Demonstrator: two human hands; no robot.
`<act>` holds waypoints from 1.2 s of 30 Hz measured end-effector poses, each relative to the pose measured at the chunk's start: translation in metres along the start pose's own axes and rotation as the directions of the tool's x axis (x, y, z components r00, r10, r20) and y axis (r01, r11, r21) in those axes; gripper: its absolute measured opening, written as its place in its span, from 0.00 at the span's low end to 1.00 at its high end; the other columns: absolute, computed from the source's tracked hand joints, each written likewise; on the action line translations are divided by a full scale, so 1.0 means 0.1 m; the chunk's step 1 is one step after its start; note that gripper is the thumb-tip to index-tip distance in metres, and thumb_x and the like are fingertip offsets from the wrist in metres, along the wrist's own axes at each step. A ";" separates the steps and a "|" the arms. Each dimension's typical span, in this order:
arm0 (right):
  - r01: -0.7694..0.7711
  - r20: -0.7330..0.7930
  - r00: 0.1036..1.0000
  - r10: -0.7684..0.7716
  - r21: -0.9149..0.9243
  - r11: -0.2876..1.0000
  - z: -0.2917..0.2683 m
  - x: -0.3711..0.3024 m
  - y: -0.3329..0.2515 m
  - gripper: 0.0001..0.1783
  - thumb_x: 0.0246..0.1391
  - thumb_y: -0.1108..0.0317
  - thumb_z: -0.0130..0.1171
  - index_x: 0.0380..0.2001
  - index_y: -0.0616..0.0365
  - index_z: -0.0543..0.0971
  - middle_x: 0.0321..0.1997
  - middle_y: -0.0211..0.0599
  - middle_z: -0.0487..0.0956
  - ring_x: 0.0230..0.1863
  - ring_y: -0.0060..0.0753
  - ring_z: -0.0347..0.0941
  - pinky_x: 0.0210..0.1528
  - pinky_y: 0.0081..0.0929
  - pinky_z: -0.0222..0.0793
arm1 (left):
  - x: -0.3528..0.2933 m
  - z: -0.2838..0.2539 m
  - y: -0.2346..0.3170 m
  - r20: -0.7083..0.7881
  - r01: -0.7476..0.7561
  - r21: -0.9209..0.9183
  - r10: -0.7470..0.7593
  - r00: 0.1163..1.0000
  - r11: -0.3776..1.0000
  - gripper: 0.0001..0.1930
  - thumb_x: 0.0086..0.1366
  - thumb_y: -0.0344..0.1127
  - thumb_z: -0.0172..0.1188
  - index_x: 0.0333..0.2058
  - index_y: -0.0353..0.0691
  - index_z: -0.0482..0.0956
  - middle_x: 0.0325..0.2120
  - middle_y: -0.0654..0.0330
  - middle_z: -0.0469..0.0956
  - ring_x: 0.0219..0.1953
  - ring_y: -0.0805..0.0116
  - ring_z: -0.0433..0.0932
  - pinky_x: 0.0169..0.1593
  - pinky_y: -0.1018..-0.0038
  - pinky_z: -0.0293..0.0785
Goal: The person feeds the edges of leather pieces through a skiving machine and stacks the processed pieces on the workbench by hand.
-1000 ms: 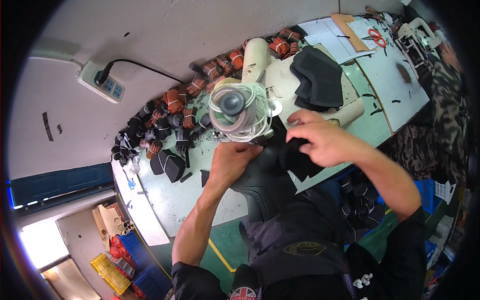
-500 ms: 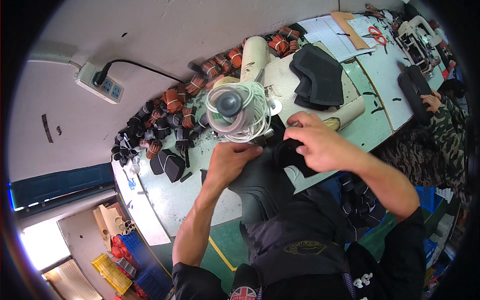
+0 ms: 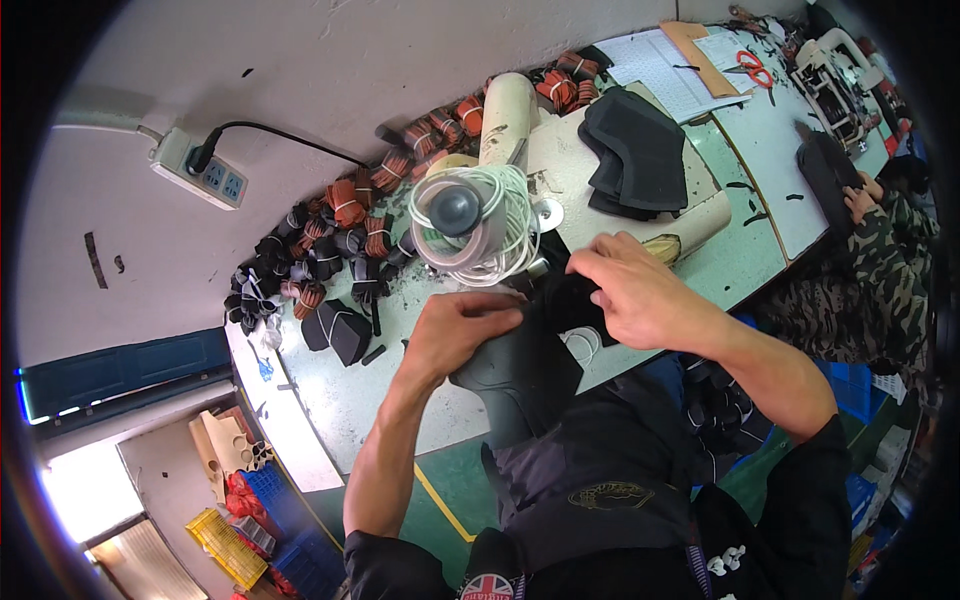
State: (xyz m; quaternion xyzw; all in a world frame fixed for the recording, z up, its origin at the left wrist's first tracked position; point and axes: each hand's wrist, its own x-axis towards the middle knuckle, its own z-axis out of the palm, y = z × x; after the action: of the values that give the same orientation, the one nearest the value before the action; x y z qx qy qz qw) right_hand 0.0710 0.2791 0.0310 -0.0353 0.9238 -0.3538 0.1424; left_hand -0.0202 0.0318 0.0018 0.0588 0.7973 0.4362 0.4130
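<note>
My left hand (image 3: 460, 335) pinches the far edge of a dark grey, flexible sheet piece (image 3: 525, 375), thumb and fingers closed on it. That piece lies at the table's near edge and reaches toward my apron. Just beyond the hand stands the cream sewing-type machine (image 3: 508, 120), topped by a clear round holder (image 3: 455, 225) wound with white cord. My right hand (image 3: 635, 295) is beside the machine's working end, its fingers bent around something dark that I cannot make out against black parts. A white cord loop (image 3: 582, 345) lies below it.
Stacked black cut pieces (image 3: 640, 150) rest on the machine bed. Tied red and black bundles (image 3: 345, 200) line the wall, below a power strip (image 3: 200, 168). Orange-handled scissors (image 3: 752, 70) lie at the far right. A co-worker's hands (image 3: 865, 195) hold dark material.
The dark grey sheet piece and my left hand have shifted slightly. My right hand has moved a little, and the dark rounded shape below it shows less. More of the white cord loop is visible.
</note>
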 end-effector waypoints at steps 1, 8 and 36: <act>-0.055 -0.015 0.998 0.055 -0.014 0.998 0.03 0.00 -0.01 0.21 0.50 0.81 0.59 0.50 0.63 0.74 0.43 0.49 0.74 0.50 0.55 0.69 0.55 0.45 0.65 | -0.04 -0.02 -0.04 0.036 -0.037 -0.105 0.041 0.999 0.994 0.16 0.60 0.43 0.69 0.41 0.36 0.87 0.28 0.58 0.86 0.31 0.76 0.81 0.38 0.75 0.76; 0.063 0.178 0.981 -0.083 0.114 0.992 -0.43 0.02 0.08 0.22 0.48 0.81 0.56 0.50 0.60 0.77 0.45 0.51 0.75 0.54 0.56 0.70 0.57 0.44 0.65 | -0.05 -0.04 0.15 -0.132 0.104 0.221 -0.076 0.988 0.970 0.14 0.60 0.42 0.69 0.38 0.37 0.88 0.26 0.58 0.86 0.29 0.74 0.81 0.38 0.74 0.76; -0.015 0.220 0.975 -0.004 0.086 0.996 -0.42 0.04 0.00 0.23 0.47 0.82 0.59 0.49 0.57 0.78 0.53 0.50 0.74 0.57 0.56 0.68 0.60 0.43 0.64 | -0.04 -0.03 0.11 -0.156 0.102 0.246 -0.064 0.986 0.964 0.14 0.60 0.41 0.69 0.39 0.37 0.88 0.29 0.57 0.86 0.31 0.73 0.82 0.39 0.74 0.76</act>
State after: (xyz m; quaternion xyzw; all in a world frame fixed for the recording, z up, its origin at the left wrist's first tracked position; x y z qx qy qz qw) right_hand 0.0549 0.3059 0.0598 -0.0654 0.8862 -0.3870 0.2461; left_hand -0.0225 0.0350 0.0128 0.0453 0.8764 0.3163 0.3602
